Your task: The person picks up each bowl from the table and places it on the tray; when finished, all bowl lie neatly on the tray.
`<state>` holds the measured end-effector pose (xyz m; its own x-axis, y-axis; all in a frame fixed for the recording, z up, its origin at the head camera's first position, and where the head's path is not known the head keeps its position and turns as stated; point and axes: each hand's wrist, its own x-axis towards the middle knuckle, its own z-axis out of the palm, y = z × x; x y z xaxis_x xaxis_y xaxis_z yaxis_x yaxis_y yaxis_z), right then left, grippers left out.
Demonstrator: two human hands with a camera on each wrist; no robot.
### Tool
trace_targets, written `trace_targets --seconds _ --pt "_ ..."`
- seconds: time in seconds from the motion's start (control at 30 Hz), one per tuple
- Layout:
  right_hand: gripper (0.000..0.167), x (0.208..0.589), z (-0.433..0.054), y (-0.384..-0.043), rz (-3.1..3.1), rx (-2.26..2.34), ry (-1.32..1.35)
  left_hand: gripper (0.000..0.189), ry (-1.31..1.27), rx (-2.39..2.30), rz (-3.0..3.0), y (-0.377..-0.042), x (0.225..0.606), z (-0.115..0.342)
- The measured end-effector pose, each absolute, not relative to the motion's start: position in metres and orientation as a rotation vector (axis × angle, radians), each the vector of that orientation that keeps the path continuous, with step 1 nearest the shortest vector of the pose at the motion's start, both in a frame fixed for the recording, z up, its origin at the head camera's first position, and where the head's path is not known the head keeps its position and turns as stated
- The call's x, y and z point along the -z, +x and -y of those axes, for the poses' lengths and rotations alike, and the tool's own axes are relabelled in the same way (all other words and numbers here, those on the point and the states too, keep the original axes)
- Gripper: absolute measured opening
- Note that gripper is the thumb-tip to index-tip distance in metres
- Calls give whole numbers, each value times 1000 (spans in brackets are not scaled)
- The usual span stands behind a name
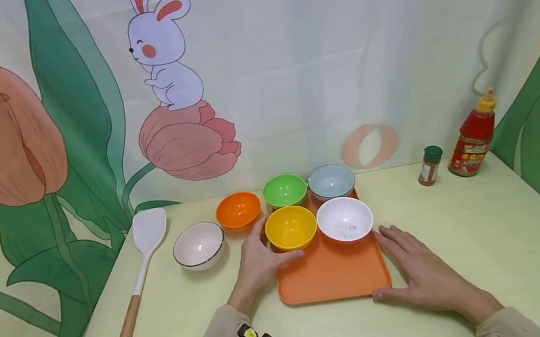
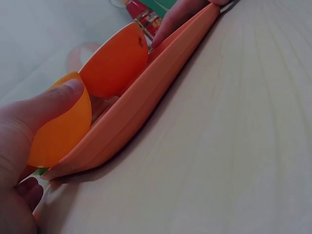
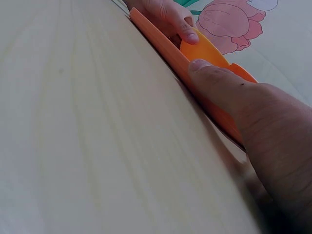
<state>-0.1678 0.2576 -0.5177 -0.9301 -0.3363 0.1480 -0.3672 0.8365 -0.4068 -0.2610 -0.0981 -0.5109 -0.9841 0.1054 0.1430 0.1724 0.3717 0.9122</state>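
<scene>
My left hand (image 1: 259, 260) holds a yellow bowl (image 1: 292, 230) by its side, thumb at the front and fingers round the left. That bowl is at the left side of an orange tray (image 1: 334, 281). Right of it on the tray sits a bowl (image 1: 344, 220), white inside and, in the left wrist view, orange outside (image 2: 117, 63). Behind them are a green bowl (image 1: 285, 190) and a light blue bowl (image 1: 332, 181). My right hand (image 1: 424, 270) lies at the tray's right edge, fingers extended beside the white bowl, thumb (image 3: 219, 85) against the front rim.
Left of the tray are an orange bowl (image 1: 238, 210) and a cream bowl with a dark rim (image 1: 200, 246). Farther left lies a white spatula (image 1: 144, 257) with a wooden handle. A green-capped spice jar (image 1: 430, 166) and a red sauce bottle (image 1: 473, 139) stand at the back right, before a printed curtain.
</scene>
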Motion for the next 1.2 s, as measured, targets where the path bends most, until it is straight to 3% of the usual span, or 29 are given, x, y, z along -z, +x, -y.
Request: trace_targets --seconds 0.43,1.2 --pt "124 520 -257 -167 2939 -677 562 138 -305 1773 2486 -257 498 98" --pt "128 521 -259 -170 2948 -682 560 117 -494 1611 2291 -246 414 129"
